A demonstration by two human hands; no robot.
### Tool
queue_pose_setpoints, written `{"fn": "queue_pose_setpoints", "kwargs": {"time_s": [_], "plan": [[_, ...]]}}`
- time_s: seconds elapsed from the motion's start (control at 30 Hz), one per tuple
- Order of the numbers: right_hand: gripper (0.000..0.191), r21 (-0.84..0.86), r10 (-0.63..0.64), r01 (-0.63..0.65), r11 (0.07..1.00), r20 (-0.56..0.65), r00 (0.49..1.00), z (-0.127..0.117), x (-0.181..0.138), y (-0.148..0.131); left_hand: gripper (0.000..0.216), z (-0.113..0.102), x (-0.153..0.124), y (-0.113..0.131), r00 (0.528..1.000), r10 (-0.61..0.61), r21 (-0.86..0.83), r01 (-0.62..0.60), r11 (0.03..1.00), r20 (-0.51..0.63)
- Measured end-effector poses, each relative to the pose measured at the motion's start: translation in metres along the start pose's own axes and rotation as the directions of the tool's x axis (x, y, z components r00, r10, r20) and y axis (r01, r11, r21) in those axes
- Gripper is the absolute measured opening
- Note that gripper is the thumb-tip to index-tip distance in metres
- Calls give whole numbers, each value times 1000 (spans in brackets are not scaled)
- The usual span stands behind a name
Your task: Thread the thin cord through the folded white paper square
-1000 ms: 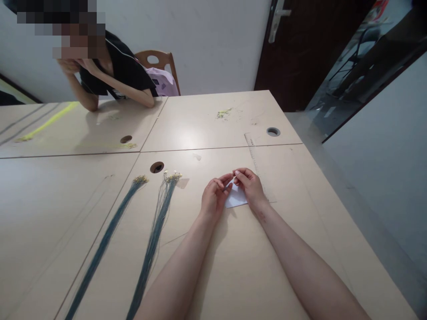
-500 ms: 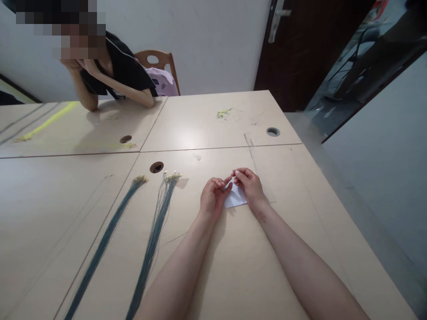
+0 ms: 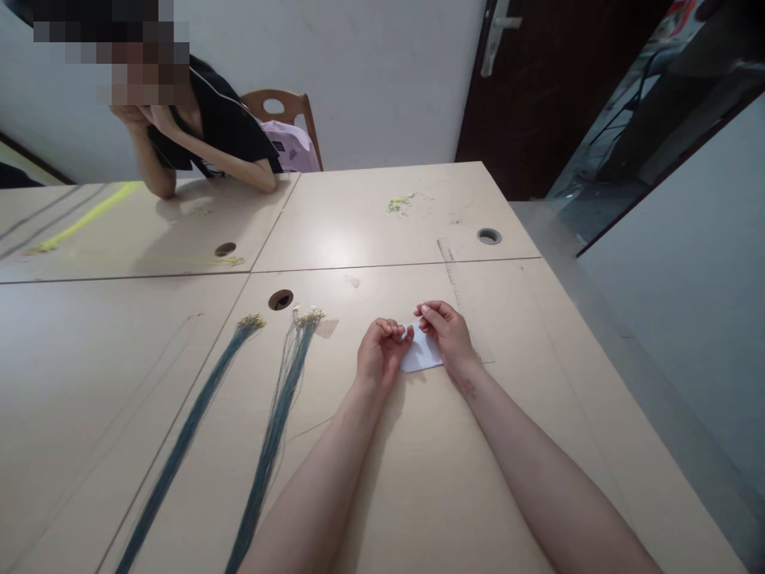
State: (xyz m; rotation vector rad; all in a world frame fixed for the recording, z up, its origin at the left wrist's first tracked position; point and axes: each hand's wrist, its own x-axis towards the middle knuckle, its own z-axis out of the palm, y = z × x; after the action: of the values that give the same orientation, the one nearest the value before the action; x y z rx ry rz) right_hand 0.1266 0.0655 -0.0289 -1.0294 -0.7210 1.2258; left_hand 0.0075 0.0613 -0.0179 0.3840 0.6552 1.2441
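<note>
My left hand (image 3: 379, 355) and my right hand (image 3: 448, 333) rest side by side on the beige table (image 3: 418, 478), both with curled, pinched fingers. Between and under them lies a small white card (image 3: 421, 356). What the fingertips pinch is too small to make out. Two bundles of thin teal cords with gold ends lie to the left, the nearer bundle (image 3: 280, 406) and the farther bundle (image 3: 191, 422), stretching toward me.
A clear ruler (image 3: 455, 279) lies just beyond my right hand. Cable holes (image 3: 280, 300) dot the table. Yellow-green scraps (image 3: 400, 203) and a yellow cord (image 3: 84, 223) lie far back. Another person (image 3: 203, 127) leans on the far left corner, beside a wooden chair (image 3: 287, 108).
My left hand's fingers have curled in and drawn slightly apart from my right hand's fingertips. Little else has moved.
</note>
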Motion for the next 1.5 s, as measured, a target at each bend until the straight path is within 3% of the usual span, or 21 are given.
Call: {"fn": "queue_pose_setpoints", "kwargs": {"time_s": [0.4, 0.63, 0.83, 0.9, 1.0, 1.07, 1.17, 1.23, 1.33, 1.37, 1.43, 1.47, 1.5], "plan": [[16, 45, 20, -19, 999, -12, 1000, 1, 0, -2, 13, -1, 0, 0, 999, -19, -57, 20, 998, 25], [13, 222, 78, -71, 972, -22, 997, 0, 1, -7, 10, 10, -8, 4, 998, 17, 19, -18, 1000, 63], [15, 304, 91, -82, 949, -18, 996, -6, 3, -8, 8, 40, -48, 7, 999, 15, 207, -8, 978, -32], [16, 317, 95, -84, 945, -19, 995, -9, 4, -7, 9, 51, -72, 8, 1000, 4, 321, -8, 947, 13], [17, 319, 107, -101, 942, -1, 994, -11, 5, -7, 14, 60, -115, 9, 985, -58, 601, -53, 798, 164], [17, 307, 112, -113, 945, 22, 994, -11, 5, -8, 18, 59, -141, 8, 959, -135, 794, -122, 595, 249], [17, 271, 109, -119, 955, 53, 993, -11, 4, -10, 30, 53, -175, 4, 900, -301, 929, -230, 290, 316], [17, 235, 104, -118, 965, 70, 992, -11, 3, -11, 37, 52, -192, 3, 823, -484, 954, -272, 127, 299], [16, 167, 98, -112, 979, 93, 991, -12, 2, -15, 35, 64, -207, 13, 670, -716, 922, -374, -98, 195], [15, 143, 96, -110, 984, 101, 990, -13, 1, -17, 32, 70, -208, 20, 631, -756, 905, -406, -131, 174], [13, 95, 90, -103, 990, 126, 988, -15, 0, -22, 29, 83, -200, 37, 583, -773, 888, -456, -59, 248], [13, 60, 85, -95, 994, 146, 986, -16, 0, -25, 29, 87, -190, 46, 632, -721, 898, -440, -30, 286], [12, 20, 78, -83, 996, 169, 982, -18, 0, -28, 24, 89, -175, 53, 714, -608, 901, -433, 7, 347]]}}
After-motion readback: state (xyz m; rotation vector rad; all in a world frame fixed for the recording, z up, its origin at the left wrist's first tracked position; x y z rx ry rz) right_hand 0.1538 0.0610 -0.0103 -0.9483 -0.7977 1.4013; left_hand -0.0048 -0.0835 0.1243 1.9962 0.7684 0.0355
